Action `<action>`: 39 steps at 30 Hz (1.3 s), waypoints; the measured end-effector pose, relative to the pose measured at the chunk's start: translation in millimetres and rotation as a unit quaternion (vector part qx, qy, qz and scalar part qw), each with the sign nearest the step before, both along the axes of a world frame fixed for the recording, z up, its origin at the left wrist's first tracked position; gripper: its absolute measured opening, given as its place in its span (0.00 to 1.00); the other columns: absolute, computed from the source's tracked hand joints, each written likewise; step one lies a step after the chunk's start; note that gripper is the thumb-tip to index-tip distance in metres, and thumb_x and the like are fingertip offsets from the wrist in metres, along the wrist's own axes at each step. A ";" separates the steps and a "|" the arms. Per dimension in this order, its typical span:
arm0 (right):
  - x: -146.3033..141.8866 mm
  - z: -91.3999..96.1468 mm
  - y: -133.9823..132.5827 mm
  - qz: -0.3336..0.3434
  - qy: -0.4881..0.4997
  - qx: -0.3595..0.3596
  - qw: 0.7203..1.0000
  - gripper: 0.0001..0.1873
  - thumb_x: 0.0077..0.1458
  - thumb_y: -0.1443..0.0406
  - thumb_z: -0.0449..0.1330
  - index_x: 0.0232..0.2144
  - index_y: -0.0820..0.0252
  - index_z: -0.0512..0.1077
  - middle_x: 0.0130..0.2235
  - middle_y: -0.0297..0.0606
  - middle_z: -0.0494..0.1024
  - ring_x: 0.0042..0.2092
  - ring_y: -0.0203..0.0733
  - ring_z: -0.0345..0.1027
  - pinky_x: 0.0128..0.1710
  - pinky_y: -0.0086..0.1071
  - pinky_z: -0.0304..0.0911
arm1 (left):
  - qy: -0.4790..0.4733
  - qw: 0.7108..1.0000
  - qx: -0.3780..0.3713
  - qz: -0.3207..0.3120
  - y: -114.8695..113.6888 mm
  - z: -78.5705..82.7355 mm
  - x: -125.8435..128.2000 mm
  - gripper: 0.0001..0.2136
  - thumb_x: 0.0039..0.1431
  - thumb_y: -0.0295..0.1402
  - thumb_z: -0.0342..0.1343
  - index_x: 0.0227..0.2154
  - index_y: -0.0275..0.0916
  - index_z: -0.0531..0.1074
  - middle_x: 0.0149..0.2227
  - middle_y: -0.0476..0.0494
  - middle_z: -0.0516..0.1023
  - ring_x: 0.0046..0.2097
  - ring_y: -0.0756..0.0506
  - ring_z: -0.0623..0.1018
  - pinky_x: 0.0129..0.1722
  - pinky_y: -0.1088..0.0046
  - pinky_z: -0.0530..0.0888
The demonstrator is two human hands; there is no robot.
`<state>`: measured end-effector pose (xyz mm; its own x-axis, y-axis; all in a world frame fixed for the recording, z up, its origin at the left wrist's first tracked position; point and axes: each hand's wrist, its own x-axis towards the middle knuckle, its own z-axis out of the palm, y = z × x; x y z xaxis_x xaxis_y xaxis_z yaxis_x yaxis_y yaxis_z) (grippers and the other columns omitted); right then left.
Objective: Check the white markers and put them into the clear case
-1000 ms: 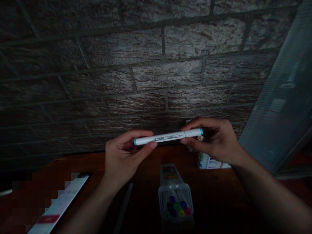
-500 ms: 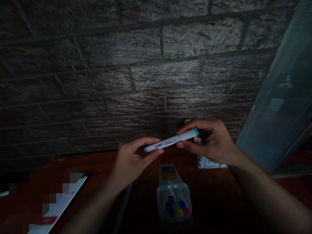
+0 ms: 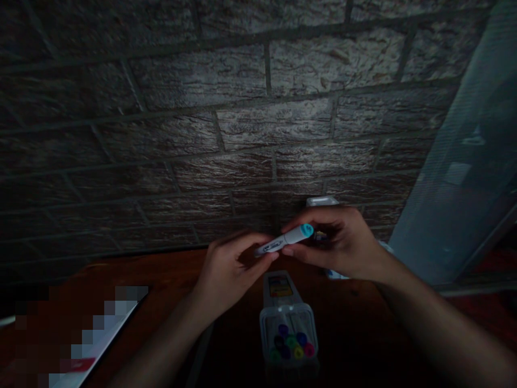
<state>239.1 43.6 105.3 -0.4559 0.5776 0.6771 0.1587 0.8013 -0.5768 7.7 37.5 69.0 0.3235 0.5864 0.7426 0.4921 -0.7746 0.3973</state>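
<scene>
A white marker [image 3: 286,239] with a teal cap end is held above the dark wooden table [image 3: 363,318], tilted with the teal end up and toward me. My left hand [image 3: 232,272] pinches its lower end between thumb and fingers. My right hand [image 3: 341,242] grips the upper, capped end with its fingertips. Below the hands lies a clear plastic marker case [image 3: 287,318] with several coloured marker caps showing at its near end.
A brick-pattern wall [image 3: 242,118] rises just behind the table. A white box [image 3: 323,205] stands behind my right hand. A translucent sheet [image 3: 464,161] leans at the right. A blurred flat device [image 3: 92,339] lies at the lower left.
The marker has swung from lying level across both hands to pointing its teal end toward me. My left hand slid right along it, so the hands are now close together.
</scene>
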 end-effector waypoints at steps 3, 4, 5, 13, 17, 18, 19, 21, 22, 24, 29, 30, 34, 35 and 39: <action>-3.6 -2.1 -2.1 0.020 -0.018 -0.017 1.000 0.06 0.57 0.65 0.71 0.38 0.60 0.81 0.33 0.36 0.84 0.30 0.35 0.74 0.28 0.26 0.68 | 0.001 1.000 0.015 0.001 -2.0 -2.4 0.5 0.05 0.60 0.30 0.67 0.39 0.44 0.81 0.37 0.49 0.86 0.36 0.46 0.84 0.34 0.72 0.79; -4.5 -2.3 -2.7 0.022 -0.023 -0.020 0.999 0.06 0.58 0.65 0.71 0.39 0.59 0.81 0.34 0.36 0.84 0.31 0.35 0.75 0.29 0.26 0.68 | -0.001 1.000 0.018 0.001 -2.5 -2.6 0.3 0.06 0.59 0.30 0.67 0.39 0.44 0.81 0.37 0.49 0.86 0.36 0.46 0.84 0.34 0.72 0.79; -5.2 -2.3 -3.2 0.022 -0.025 -0.018 0.999 0.06 0.58 0.66 0.71 0.39 0.59 0.81 0.34 0.36 0.84 0.31 0.35 0.75 0.29 0.26 0.68 | -0.002 1.000 0.020 -0.001 -2.9 -2.7 0.1 0.06 0.59 0.30 0.67 0.39 0.44 0.81 0.38 0.49 0.86 0.37 0.46 0.84 0.34 0.71 0.79; -7.6 1.2 -4.2 0.015 -0.026 0.044 0.999 0.09 0.56 0.65 0.73 0.41 0.57 0.83 0.34 0.35 0.81 0.30 0.34 0.70 0.26 0.27 0.64 | -0.023 0.998 0.053 -0.019 -3.6 1.8 0.5 0.08 0.58 0.27 0.68 0.39 0.43 0.80 0.38 0.48 0.86 0.37 0.47 0.84 0.37 0.72 0.81; -9.9 0.6 -4.1 0.029 -0.022 0.071 0.997 0.10 0.57 0.66 0.72 0.43 0.56 0.83 0.37 0.36 0.81 0.31 0.35 0.71 0.28 0.28 0.64 | -0.045 0.996 0.075 -0.020 -5.5 4.6 1.6 0.08 0.58 0.24 0.68 0.39 0.41 0.80 0.38 0.47 0.85 0.38 0.47 0.84 0.38 0.73 0.81; -10.6 0.2 -4.2 0.032 -0.023 0.076 0.996 0.10 0.58 0.66 0.72 0.44 0.56 0.83 0.37 0.36 0.81 0.31 0.35 0.70 0.28 0.28 0.65 | -0.048 0.996 0.077 -0.019 -6.0 5.0 1.6 0.08 0.58 0.24 0.68 0.39 0.41 0.80 0.38 0.47 0.85 0.38 0.47 0.84 0.39 0.73 0.81; -11.1 -0.1 -4.4 0.034 -0.024 0.082 0.996 0.11 0.58 0.66 0.71 0.44 0.55 0.83 0.37 0.36 0.80 0.31 0.34 0.70 0.28 0.29 0.65 | -0.049 0.996 0.078 -0.018 -6.4 5.2 1.5 0.08 0.58 0.24 0.67 0.39 0.41 0.80 0.38 0.46 0.85 0.38 0.47 0.84 0.39 0.73 0.81; -11.8 -0.5 -5.0 0.029 -0.024 0.094 0.995 0.10 0.59 0.66 0.70 0.45 0.55 0.83 0.37 0.36 0.80 0.30 0.34 0.69 0.28 0.29 0.64 | -0.049 0.995 0.081 -0.019 -6.9 5.6 1.2 0.08 0.58 0.24 0.67 0.39 0.41 0.80 0.38 0.46 0.85 0.39 0.47 0.84 0.40 0.72 0.81; -12.0 -0.7 -5.3 0.026 -0.026 0.100 0.994 0.10 0.59 0.66 0.70 0.45 0.56 0.83 0.37 0.36 0.80 0.30 0.35 0.69 0.28 0.29 0.64 | -0.048 0.995 0.081 -0.019 -7.0 5.8 1.1 0.08 0.58 0.24 0.67 0.39 0.41 0.80 0.39 0.46 0.85 0.39 0.47 0.84 0.40 0.72 0.81; -12.0 -0.8 -6.2 0.021 -0.031 0.114 0.993 0.10 0.59 0.66 0.70 0.44 0.57 0.82 0.36 0.37 0.80 0.31 0.35 0.70 0.28 0.30 0.64 | -0.048 0.995 0.084 -0.020 -7.3 6.3 1.1 0.08 0.58 0.23 0.67 0.39 0.41 0.80 0.39 0.46 0.85 0.39 0.47 0.84 0.40 0.72 0.81; -11.8 0.4 -9.2 0.006 -0.043 0.131 0.990 0.09 0.60 0.67 0.69 0.44 0.57 0.82 0.38 0.38 0.81 0.31 0.35 0.71 0.29 0.30 0.66 | -0.051 0.994 0.092 -0.025 -6.4 6.8 2.2 0.07 0.58 0.25 0.67 0.39 0.40 0.79 0.38 0.46 0.85 0.38 0.47 0.84 0.40 0.72 0.81; -11.8 0.7 -9.6 0.005 -0.045 0.132 0.990 0.10 0.60 0.67 0.69 0.45 0.57 0.81 0.38 0.38 0.81 0.31 0.35 0.71 0.29 0.30 0.66 | -0.050 0.994 0.094 -0.025 -5.4 6.3 2.2 0.07 0.58 0.25 0.67 0.39 0.40 0.79 0.38 0.46 0.85 0.38 0.48 0.84 0.40 0.72 0.81; -12.0 1.4 -10.7 0.009 -0.038 0.147 0.988 0.12 0.59 0.69 0.69 0.46 0.60 0.81 0.38 0.38 0.82 0.31 0.35 0.72 0.29 0.29 0.66 | -0.041 0.993 0.108 -0.030 -0.4 3.1 1.0 0.08 0.57 0.24 0.68 0.39 0.39 0.79 0.38 0.47 0.85 0.38 0.48 0.84 0.40 0.74 0.80; -12.1 1.5 -11.0 0.007 -0.037 0.150 0.988 0.12 0.59 0.69 0.69 0.46 0.61 0.81 0.38 0.39 0.82 0.31 0.35 0.72 0.29 0.28 0.66 | -0.041 0.993 0.110 -0.031 0.6 2.5 0.6 0.09 0.57 0.23 0.68 0.40 0.39 0.80 0.38 0.47 0.85 0.38 0.48 0.84 0.40 0.74 0.80; -12.7 2.1 -12.7 0.004 -0.035 0.150 0.988 0.12 0.57 0.70 0.69 0.45 0.63 0.81 0.38 0.39 0.83 0.31 0.34 0.72 0.27 0.27 0.65 | -0.043 0.992 0.111 -0.037 1.6 2.5 0.5 0.08 0.57 0.23 0.68 0.39 0.39 0.80 0.39 0.47 0.85 0.39 0.49 0.84 0.41 0.76 0.80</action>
